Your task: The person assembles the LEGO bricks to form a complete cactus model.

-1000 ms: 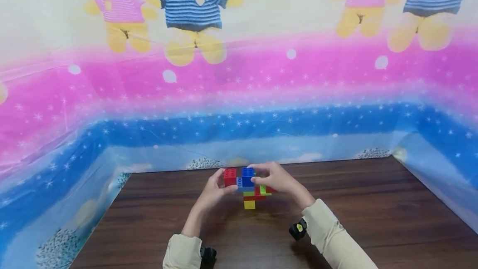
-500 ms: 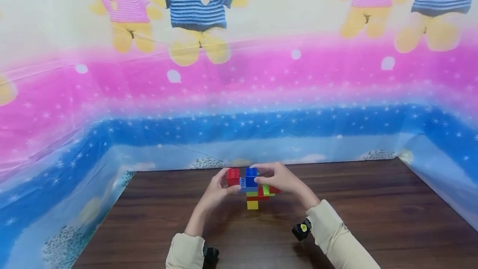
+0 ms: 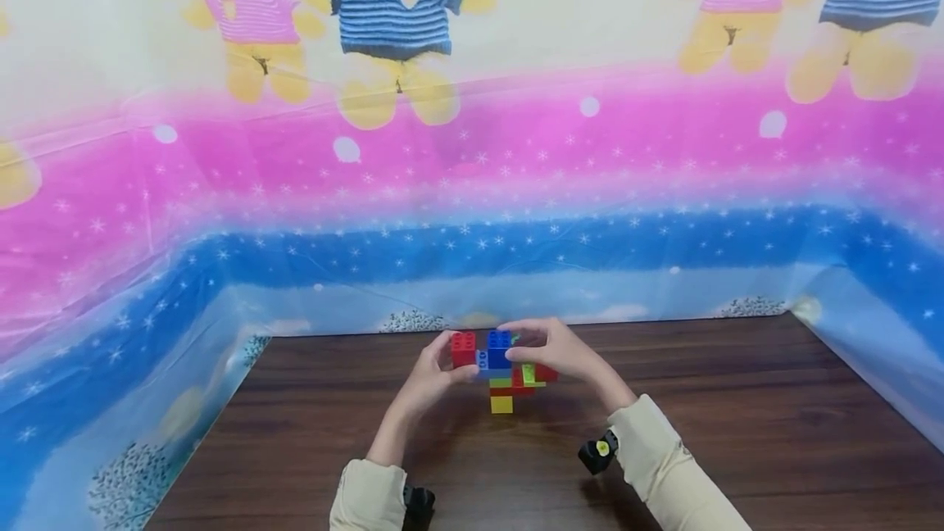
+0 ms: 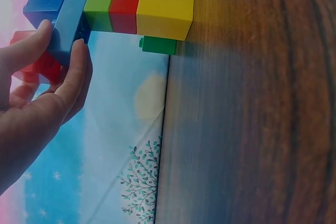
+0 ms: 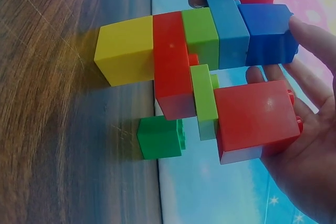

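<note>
A tower of toy building bricks stands on the table. From the bottom it has a yellow brick [image 3: 501, 405], a long red brick [image 5: 170, 51], a lime brick [image 5: 200, 38] and a long light blue brick [image 5: 226, 30]. On top sit a red brick [image 3: 464, 348] at left and a dark blue brick [image 5: 270, 35] at right. Off the right side, a thin lime brick [image 5: 203, 100] bears another red brick [image 5: 257, 116]. My left hand [image 3: 426, 377] grips the upper left end, around the red and light blue bricks. My right hand [image 3: 558, 353] pinches the dark blue brick between thumb and fingers.
A separate green brick [image 5: 157, 137] stands on the brown wooden table [image 3: 708, 408] behind the tower. Close behind the table's far edge hangs a printed cloth [image 3: 634, 293], which also runs along both sides.
Everything in the head view has drifted slightly right together, as the camera turned a little. Both hands keep their hold, and the brick tower shows no visible change.
</note>
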### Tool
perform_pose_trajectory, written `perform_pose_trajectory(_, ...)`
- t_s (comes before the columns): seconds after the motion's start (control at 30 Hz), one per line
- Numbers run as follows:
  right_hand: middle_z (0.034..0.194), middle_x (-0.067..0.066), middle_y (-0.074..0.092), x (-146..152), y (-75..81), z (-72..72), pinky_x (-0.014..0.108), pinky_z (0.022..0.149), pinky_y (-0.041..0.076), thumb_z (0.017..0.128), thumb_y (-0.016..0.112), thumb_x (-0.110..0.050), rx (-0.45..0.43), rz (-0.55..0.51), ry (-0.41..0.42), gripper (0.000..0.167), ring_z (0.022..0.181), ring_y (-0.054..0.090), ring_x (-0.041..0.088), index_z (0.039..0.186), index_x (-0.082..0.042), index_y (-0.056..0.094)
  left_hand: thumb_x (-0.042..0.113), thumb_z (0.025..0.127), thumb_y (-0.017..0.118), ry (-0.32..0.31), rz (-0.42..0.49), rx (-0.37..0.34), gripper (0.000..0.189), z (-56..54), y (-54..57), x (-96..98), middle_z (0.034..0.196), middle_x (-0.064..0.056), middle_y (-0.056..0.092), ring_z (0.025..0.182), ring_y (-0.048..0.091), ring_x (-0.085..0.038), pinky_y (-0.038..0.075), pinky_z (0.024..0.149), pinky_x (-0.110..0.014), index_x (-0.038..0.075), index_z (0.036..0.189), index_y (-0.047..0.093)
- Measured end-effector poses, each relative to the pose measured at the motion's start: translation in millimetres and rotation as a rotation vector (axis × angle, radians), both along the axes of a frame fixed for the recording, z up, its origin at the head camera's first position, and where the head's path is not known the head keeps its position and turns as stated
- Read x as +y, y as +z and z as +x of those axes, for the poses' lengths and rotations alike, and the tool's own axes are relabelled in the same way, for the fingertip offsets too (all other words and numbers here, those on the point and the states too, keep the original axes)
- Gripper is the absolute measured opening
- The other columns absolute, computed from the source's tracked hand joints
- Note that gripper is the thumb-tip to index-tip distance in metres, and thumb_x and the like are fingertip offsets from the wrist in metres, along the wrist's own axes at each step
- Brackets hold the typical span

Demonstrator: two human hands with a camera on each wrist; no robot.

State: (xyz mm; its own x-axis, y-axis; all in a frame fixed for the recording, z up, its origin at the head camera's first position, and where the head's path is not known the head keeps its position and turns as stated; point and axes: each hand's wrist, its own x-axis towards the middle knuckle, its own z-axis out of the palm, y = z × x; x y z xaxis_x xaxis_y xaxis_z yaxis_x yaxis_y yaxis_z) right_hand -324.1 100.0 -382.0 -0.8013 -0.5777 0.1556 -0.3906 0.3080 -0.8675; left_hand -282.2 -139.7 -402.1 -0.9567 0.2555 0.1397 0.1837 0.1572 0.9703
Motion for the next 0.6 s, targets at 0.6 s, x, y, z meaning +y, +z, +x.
perform_pose_trajectory(0.6,0.125,0.022,0.064,16,-18.1,-19.7,0.039,0.099,0.053,0.098,0.058,-0.034,-0.128,-0.264,-0.312,0.044,0.110,0.065,0.031,0.129,-0.004,0.059,0.003,0.090,0.065,0.005,-0.007,0.020,0.043,-0.5,-0.4,0.8,0.124,-0.026,0.058,0.108,0.063,-0.027,0.057,0.091,-0.042,0.000,0.130,0.047)
